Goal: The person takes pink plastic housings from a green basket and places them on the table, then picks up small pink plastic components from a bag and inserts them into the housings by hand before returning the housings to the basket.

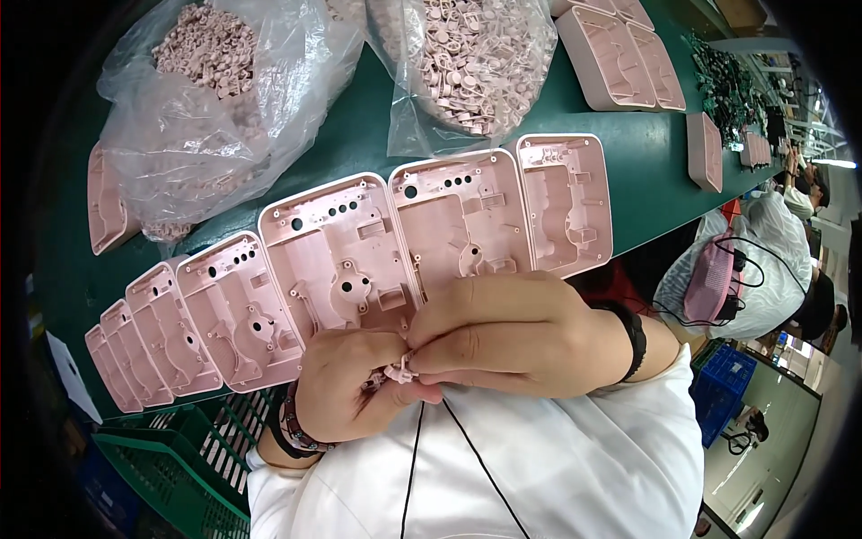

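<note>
Close to my chest, my left hand (350, 382) is closed around small pink plastic parts (401, 369), some of them tucked in its palm. My right hand (498, 337) meets it there, its fingers pinched on one of these parts; its exact shape is too small to tell. Just beyond my hands stands a slanting row of open pink plastic housings (337, 247), their insides facing up, with round holes, posts and ribs. The fingers of both hands overlap the near edge of the middle housings.
A clear plastic bag (215, 135) of small pink parts lies at the back left, another bag (485, 67) at the back middle. More housings (620, 67) lie far right on the green table (651, 211). A green crate (171, 458) sits below left; other people work far right.
</note>
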`<state>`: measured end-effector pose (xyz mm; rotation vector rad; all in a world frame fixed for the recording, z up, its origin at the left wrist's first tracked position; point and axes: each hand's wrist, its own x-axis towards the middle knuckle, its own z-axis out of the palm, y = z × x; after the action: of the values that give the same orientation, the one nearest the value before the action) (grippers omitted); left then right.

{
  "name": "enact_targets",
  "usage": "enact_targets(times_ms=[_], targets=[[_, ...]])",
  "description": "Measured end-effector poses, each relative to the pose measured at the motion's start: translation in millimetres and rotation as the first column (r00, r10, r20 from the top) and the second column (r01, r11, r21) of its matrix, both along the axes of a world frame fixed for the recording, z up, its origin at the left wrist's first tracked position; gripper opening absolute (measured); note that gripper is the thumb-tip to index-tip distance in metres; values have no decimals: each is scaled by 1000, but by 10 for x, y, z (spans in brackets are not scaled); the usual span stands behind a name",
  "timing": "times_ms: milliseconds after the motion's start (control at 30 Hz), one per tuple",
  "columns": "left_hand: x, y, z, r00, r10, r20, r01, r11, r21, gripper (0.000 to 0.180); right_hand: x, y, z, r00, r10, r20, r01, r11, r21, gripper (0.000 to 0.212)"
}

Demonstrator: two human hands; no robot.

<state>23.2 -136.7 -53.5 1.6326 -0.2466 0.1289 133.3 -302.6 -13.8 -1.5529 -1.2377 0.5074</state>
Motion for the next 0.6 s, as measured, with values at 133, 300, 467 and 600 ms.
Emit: enact_targets(times_ms=[133, 300, 467, 600], targets=[[-57, 24, 23, 996, 88, -19, -86, 994, 70, 32, -59, 74, 47, 989, -138, 53, 137, 990, 22, 18], [-27, 108, 130, 999, 44, 25, -47, 989, 137, 33, -4, 126, 51, 986, -125, 106, 111, 985, 129, 17], [-252, 189, 30, 966, 257, -38, -256, 966, 41, 35, 574, -13, 327, 801, -109, 588, 281, 937, -209, 17], [-239, 198, 5, 937, 349, 10, -347, 934, -87, 35, 829, 2, 6, 582, 83, 809, 266, 921, -286, 11]])
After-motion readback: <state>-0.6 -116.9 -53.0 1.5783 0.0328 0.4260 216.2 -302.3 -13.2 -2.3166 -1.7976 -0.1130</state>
